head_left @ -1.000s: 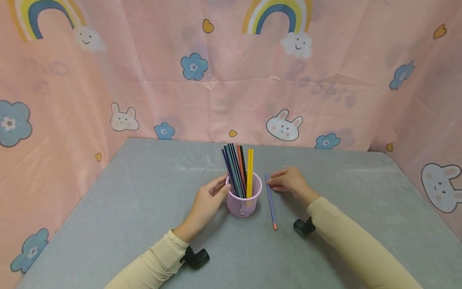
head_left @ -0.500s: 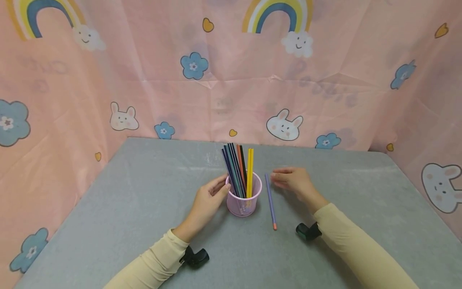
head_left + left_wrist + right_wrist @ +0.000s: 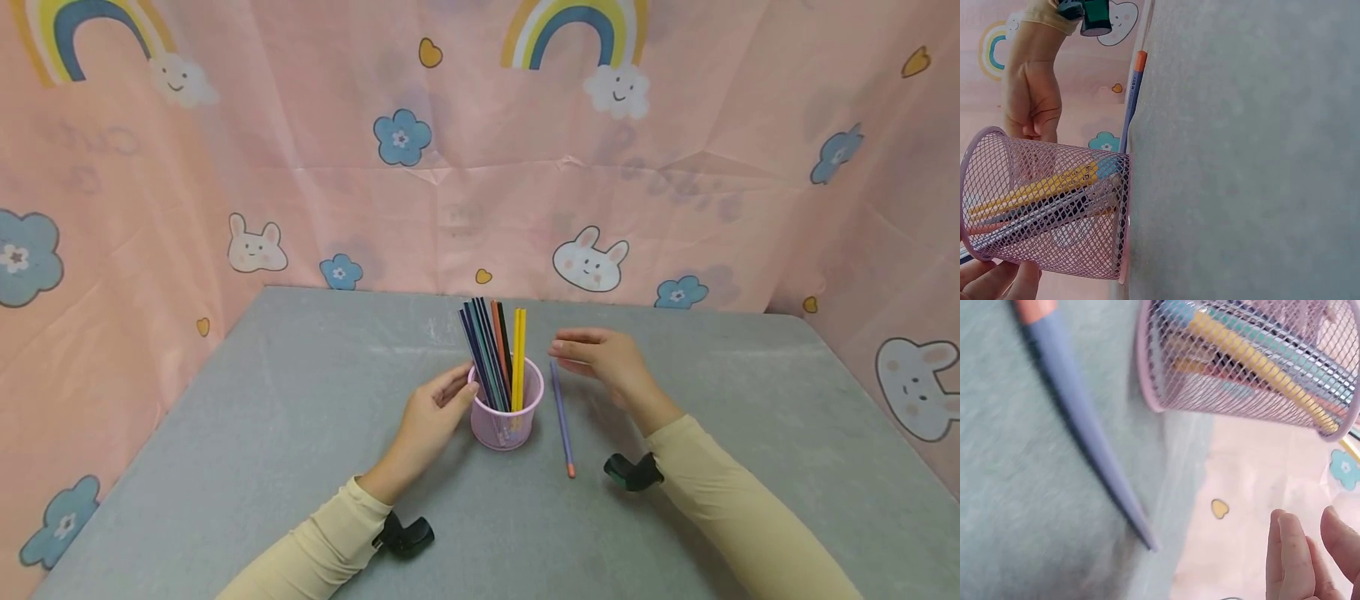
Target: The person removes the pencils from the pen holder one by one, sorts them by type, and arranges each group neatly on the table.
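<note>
A pink mesh pencil cup [image 3: 504,429] stands upright on the table, holding several pencils [image 3: 487,354] in dark, teal, orange, black and yellow. My left hand [image 3: 426,421] holds its left side near the rim, fingers behind and thumb in front. In the left wrist view, those fingertips [image 3: 1000,281] touch the mesh by the rim. To the right of the cup lies a purple pencil [image 3: 562,421], its orange end [image 3: 1036,307] toward me. Over its far end hovers my right hand [image 3: 611,362], fingers fairly straight and nothing between them.
The grey table [image 3: 300,400] meets a pink printed curtain [image 3: 480,200] at the back and sides. A black wrist camera [image 3: 405,535] sticks out under the left cuff, another wrist camera [image 3: 633,472] under the right.
The right hand has come off the purple pencil, drawn back to the right, then moved up and left above its far end. Pencil, cup and left hand have stayed in place.
</note>
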`<action>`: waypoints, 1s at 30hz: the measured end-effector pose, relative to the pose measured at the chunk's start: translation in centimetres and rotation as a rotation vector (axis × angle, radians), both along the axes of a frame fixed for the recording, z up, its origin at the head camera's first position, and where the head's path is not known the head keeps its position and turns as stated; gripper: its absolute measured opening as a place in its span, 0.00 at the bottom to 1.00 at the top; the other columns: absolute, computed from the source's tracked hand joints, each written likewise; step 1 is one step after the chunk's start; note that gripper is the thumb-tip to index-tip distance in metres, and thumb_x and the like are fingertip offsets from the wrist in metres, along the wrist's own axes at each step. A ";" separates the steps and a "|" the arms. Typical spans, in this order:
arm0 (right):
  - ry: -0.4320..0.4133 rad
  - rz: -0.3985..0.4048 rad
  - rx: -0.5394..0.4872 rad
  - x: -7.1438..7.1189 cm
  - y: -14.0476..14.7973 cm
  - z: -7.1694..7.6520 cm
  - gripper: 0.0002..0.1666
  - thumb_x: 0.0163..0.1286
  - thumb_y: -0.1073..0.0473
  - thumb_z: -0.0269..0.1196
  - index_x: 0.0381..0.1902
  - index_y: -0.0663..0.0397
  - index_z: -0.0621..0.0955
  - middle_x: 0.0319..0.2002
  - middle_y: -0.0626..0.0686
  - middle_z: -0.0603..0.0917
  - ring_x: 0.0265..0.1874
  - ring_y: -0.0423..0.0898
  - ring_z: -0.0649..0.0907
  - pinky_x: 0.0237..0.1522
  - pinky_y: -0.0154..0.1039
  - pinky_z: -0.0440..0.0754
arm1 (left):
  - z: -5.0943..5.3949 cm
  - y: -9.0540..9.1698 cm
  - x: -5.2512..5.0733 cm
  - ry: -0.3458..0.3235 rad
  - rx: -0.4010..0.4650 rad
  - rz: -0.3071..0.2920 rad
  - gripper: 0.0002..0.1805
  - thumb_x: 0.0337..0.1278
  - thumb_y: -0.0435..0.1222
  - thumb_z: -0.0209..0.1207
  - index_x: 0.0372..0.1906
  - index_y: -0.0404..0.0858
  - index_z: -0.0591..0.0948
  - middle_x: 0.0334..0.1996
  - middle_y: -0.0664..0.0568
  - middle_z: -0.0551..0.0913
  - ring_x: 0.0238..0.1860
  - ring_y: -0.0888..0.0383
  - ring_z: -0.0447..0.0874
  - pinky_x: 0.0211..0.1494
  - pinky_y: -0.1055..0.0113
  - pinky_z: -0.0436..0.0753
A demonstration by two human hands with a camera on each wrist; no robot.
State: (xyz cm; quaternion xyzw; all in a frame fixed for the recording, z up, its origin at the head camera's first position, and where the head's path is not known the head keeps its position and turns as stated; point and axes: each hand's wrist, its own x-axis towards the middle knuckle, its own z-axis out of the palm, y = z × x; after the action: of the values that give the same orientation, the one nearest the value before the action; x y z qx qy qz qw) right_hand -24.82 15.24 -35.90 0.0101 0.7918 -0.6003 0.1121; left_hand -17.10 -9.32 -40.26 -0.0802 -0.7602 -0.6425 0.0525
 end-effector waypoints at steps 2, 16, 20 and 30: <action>-0.003 0.008 -0.017 0.1 -0.3 0.2 0.30 0.70 0.53 0.66 0.65 0.63 0.76 0.59 0.61 0.83 0.56 0.50 0.85 0.57 0.41 0.83 | 0.0 0.0 0.0 0.000 -0.001 0.000 0.24 0.70 0.35 0.58 0.66 0.29 0.74 0.63 0.37 0.79 0.64 0.44 0.78 0.68 0.55 0.78; 0.021 0.038 -0.045 0.1 -2.1 1.3 0.29 0.70 0.49 0.65 0.64 0.57 0.77 0.65 0.59 0.78 0.61 0.53 0.82 0.60 0.42 0.83 | 0.0 -0.1 0.1 -0.020 -0.007 -0.007 0.24 0.70 0.37 0.57 0.66 0.31 0.74 0.64 0.39 0.79 0.65 0.46 0.78 0.69 0.56 0.78; 0.023 0.045 -0.070 0.1 -2.5 1.5 0.28 0.70 0.51 0.65 0.63 0.59 0.78 0.65 0.59 0.78 0.59 0.52 0.83 0.58 0.42 0.84 | 0.0 0.0 0.1 -0.018 -0.004 -0.003 0.24 0.70 0.37 0.58 0.66 0.31 0.74 0.63 0.39 0.79 0.65 0.45 0.78 0.69 0.56 0.78; 0.048 0.063 -0.085 0.1 -3.0 1.6 0.26 0.70 0.53 0.65 0.61 0.60 0.79 0.62 0.59 0.81 0.54 0.45 0.84 0.59 0.44 0.84 | -0.2 0.0 -0.1 -0.004 -0.004 0.011 0.23 0.69 0.35 0.58 0.65 0.29 0.75 0.61 0.36 0.80 0.63 0.44 0.79 0.68 0.55 0.78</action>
State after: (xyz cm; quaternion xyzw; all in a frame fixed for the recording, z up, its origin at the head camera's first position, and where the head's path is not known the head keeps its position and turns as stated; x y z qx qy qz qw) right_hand -24.75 12.20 -34.31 -0.0340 0.7681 -0.6295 0.1123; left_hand -17.20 -9.30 -40.41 -0.0751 -0.7621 -0.6407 0.0545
